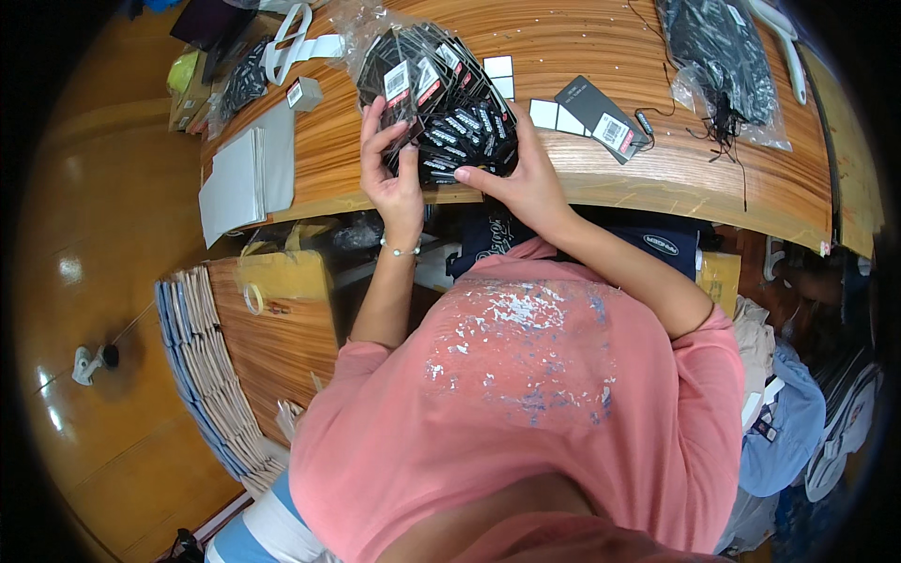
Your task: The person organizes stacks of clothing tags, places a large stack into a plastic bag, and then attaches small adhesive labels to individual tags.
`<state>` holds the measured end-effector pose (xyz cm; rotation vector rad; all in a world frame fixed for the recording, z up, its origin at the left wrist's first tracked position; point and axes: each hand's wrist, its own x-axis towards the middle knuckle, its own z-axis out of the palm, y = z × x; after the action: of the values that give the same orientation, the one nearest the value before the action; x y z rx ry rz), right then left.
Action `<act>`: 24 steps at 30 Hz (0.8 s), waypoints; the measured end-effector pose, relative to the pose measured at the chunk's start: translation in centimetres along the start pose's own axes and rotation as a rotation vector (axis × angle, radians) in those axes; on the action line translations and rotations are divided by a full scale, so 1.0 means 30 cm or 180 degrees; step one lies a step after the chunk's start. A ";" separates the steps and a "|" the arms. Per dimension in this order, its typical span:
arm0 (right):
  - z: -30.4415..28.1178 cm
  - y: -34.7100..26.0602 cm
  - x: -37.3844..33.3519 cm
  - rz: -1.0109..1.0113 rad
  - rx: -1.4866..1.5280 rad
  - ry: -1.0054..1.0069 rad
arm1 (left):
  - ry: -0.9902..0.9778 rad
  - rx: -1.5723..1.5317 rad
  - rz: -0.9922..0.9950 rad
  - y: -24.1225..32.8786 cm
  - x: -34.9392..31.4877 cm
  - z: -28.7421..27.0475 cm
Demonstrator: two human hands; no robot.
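Between my two hands is a thick bundle of black hang tags (460,103) with white barcode stickers and black string seals, at the table's front edge. Clear plastic wraps its far left side. My left hand (392,169) closes round the left side, fingers on the tags and thumb in front. On the right, my right hand (530,183) cups the bundle, its thumb across the near side and its other fingers largely hidden behind. A single black hang tag (601,117) with a barcode sticker and a cord lies right of my right hand, beside white sticker labels (556,117).
A clear bag of black string seals (723,56) lies at the far right. White paper sheets (246,174), a small sticker roll (303,94) and a white strap (291,47) are on the left. Folded garments (202,357) are stacked on a lower surface at left.
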<state>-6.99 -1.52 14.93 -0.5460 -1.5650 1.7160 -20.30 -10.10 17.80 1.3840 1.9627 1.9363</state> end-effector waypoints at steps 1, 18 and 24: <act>0.014 0.004 0.000 -0.0042 0.0066 0.0094 | -0.0029 0.0023 0.0026 0.006 0.001 -0.001; 0.047 -0.021 0.014 0.0236 0.0988 0.0372 | 0.0117 -0.1444 -0.2300 -0.048 0.070 -0.139; 0.068 -0.004 0.015 0.0160 0.1080 0.0268 | 0.0172 -0.1780 -0.2687 -0.033 0.053 -0.167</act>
<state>-8.75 -2.51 15.47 -0.4800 -1.1762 1.9187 -24.77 -12.81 18.88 0.2837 1.4539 1.8341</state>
